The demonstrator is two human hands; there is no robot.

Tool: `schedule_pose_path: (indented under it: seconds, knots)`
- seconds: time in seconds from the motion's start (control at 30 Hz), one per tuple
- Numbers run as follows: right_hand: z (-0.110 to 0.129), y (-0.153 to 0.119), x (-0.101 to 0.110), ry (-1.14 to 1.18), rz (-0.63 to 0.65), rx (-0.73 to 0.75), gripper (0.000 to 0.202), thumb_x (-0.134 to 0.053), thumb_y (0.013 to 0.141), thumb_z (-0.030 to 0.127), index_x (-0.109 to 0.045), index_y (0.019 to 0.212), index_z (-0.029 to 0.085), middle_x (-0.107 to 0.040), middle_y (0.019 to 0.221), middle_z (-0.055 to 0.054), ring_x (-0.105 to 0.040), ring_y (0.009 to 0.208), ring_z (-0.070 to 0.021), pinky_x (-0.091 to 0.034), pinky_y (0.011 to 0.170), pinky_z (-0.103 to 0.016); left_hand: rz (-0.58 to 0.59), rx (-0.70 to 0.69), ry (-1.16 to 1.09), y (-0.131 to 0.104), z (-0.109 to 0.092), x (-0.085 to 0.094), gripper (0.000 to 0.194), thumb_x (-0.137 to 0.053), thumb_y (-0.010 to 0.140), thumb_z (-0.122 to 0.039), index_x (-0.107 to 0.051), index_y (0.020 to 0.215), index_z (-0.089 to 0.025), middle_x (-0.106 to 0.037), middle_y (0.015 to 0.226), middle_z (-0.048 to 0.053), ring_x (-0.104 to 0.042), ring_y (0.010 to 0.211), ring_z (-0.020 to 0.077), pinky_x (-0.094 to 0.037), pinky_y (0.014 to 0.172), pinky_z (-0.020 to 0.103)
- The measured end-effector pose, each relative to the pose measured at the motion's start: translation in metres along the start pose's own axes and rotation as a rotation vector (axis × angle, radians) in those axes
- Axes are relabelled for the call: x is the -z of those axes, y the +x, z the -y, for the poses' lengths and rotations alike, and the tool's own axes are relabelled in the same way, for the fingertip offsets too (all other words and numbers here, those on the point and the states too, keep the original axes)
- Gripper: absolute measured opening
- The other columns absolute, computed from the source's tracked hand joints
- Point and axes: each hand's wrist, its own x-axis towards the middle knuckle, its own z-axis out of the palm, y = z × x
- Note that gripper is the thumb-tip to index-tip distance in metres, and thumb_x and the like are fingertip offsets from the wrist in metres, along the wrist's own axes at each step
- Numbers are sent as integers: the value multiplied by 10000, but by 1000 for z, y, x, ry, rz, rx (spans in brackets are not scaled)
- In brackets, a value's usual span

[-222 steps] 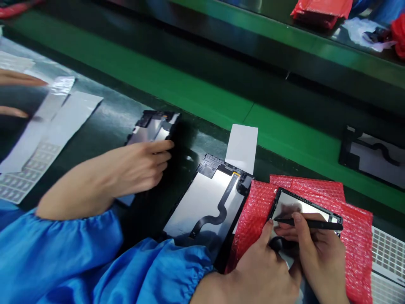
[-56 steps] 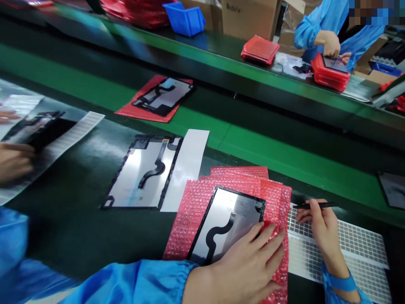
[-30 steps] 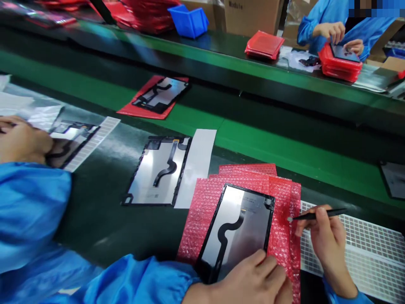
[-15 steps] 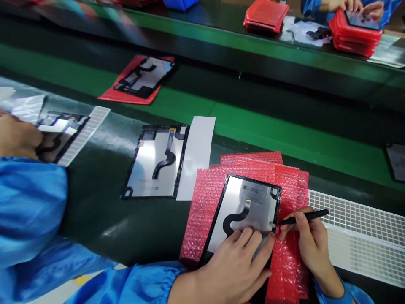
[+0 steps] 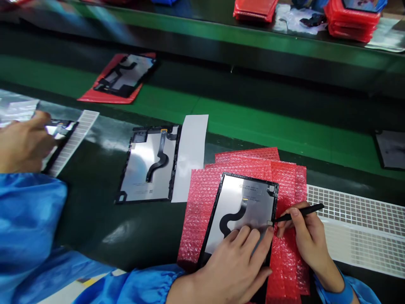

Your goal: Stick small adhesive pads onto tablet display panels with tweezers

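Note:
A display panel (image 5: 209, 219), silver-backed with a black frame and a curved black ribbon cable (image 5: 232, 217), lies on a stack of red bubble-wrap bags (image 5: 286, 257). My left hand (image 5: 234, 261) rests on the panel's lower part, fingers stretched out flat, with the index fingertip near the right edge. Pinched in my right hand (image 5: 305, 236) are black tweezers (image 5: 302, 211). Their tip meets the panel's right edge beside a small pale tab (image 5: 270, 223). My left hand and forearm hide the lower end of the panel.
Sheets of small pale stickers (image 5: 357, 228) lie to the right. Leftward are a white sheet (image 5: 191, 158), another panel (image 5: 152, 164) and a co-worker's hand (image 5: 25, 143) over a third. Beyond, a panel on a red bag (image 5: 125, 76) lies on the green strip (image 5: 240, 126). Red bags (image 5: 351, 21) are stacked on the far bench.
The view has shifted slightly, and the far co-worker's hands have left it. The neighbouring co-worker's hand has moved over the panel at the left. My hands keep their places on the panel and tweezers.

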Motion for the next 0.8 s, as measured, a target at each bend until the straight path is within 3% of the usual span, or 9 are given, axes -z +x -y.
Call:
schedule_pose_path:
  seconds: [0.23, 0.37, 0.47, 0.57, 0.67, 0.8]
  knots:
    - [6, 3, 1, 45, -39, 72, 221, -611, 1138, 409, -653, 1005, 237, -807, 761, -12, -757, 525, -165, -647, 552, -273, 48, 40, -8, 8, -3, -3, 881, -687, 992, -556, -408, 1607, 10, -710, 1230, 177, -678, 1036, 333, -616, 848, 449]
    - [25, 0, 33, 68, -228, 187, 215, -610, 1138, 386, -681, 999, 238, -809, 764, -16, -776, 564, -182, -652, 533, -279, 27, 32, 1, 9, 1, 3, 808, -726, 969, -539, -510, 1536, -7, -732, 1233, 182, -707, 1010, 319, -635, 806, 422]
    - [32, -5, 62, -38, -275, 216, 209, -653, 1116, 381, -692, 981, 226, -799, 733, -23, -770, 553, -184, -653, 520, -267, -1, 2, 36, 18, 3, 11, 662, -672, 1006, -544, -613, 1451, -57, -753, 1176, 154, -711, 988, 310, -618, 777, 401]
    - [26, -9, 77, -107, -241, 196, 212, -672, 1103, 400, -694, 984, 225, -797, 728, -31, -773, 550, -193, -660, 516, -274, -57, -178, 94, 38, -2, 18, 558, -562, 1076, -536, -654, 1446, -128, -731, 1335, 116, -676, 1114, 301, -574, 913, 413]
    - [12, -13, 80, -140, -199, 145, 229, -658, 1106, 423, -693, 991, 228, -797, 742, -42, -777, 567, -207, -654, 511, -284, -27, -402, 137, 61, -10, 13, 606, -518, 1087, -579, -623, 1519, -167, -548, 1646, 82, -563, 1373, 315, -470, 1103, 443]
    - [0, -22, 81, -191, -161, 70, 217, -635, 1116, 412, -686, 1012, 228, -790, 771, -44, -775, 603, -200, -645, 546, -279, 40, -452, 168, 73, -15, -5, 715, -555, 1044, -665, -628, 1524, -141, -594, 1602, 115, -502, 1456, 357, -346, 1192, 496]
